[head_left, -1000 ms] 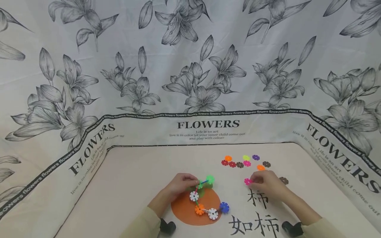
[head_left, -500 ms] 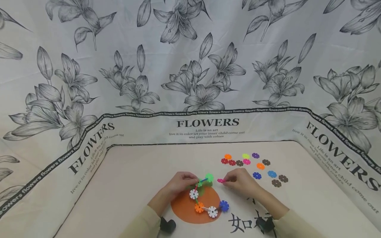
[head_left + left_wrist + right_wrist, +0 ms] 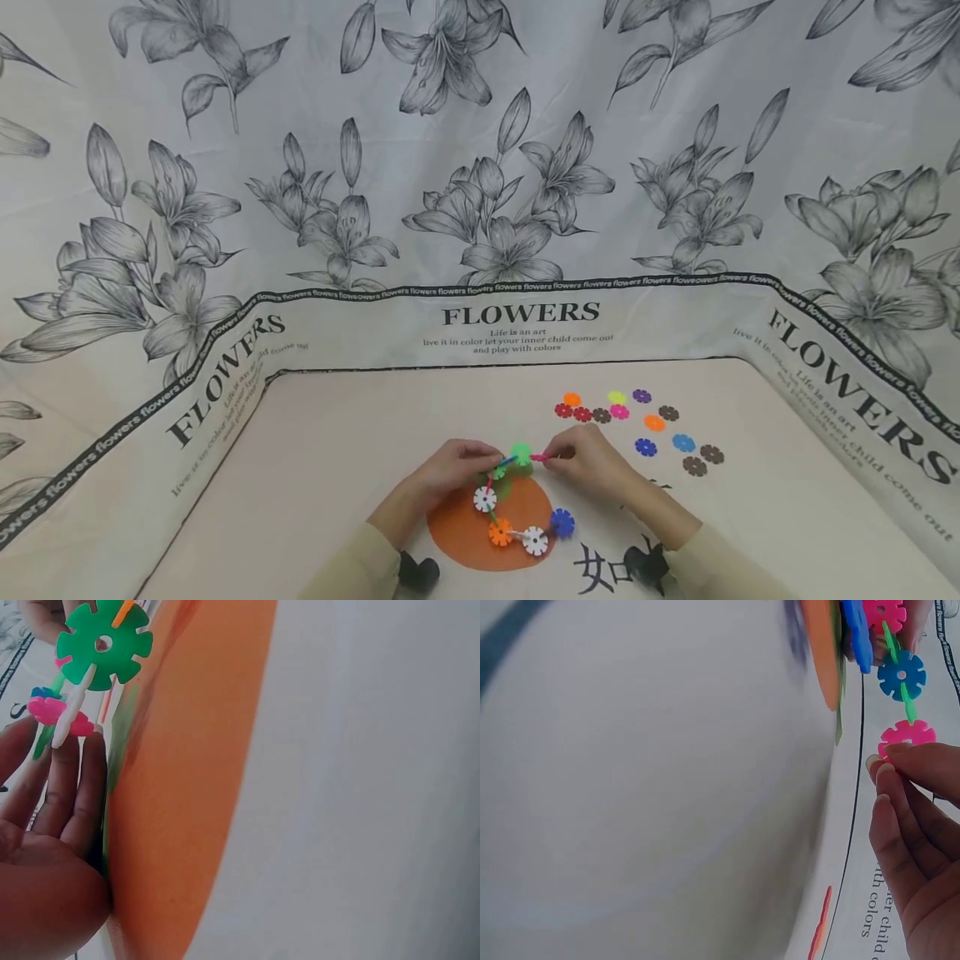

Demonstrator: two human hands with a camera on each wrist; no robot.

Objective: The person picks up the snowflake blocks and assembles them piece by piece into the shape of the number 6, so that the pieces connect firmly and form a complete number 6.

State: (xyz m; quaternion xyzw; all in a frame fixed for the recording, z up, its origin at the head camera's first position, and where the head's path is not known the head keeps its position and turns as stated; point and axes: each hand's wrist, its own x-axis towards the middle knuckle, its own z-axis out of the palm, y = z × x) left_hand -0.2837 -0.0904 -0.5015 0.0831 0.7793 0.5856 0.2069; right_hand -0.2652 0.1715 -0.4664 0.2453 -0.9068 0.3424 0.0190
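R hand (image 3: 591,460) brought bright-pink slotted plastic disc (image 3: 909,735) in from right, thumb-finger pinch | disc reached lt-green slotted disc (image 3: 521,454), end of multicol. plastic-disc chain (image 3: 500,532) over orange circle (image 3: 450,533) | L hand (image 3: 456,462) pinched chain nr that end | joining seemed begun; slot fit unclear

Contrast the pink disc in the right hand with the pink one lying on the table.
The held pink disc is pinched in the right hand; the loose pink disc lies on the table. In the head view, the held disc shows nearly edge-on, the loose disc its face. The held disc is by a green disc, the loose disc beside a yellow disc. Both are pink and notched.
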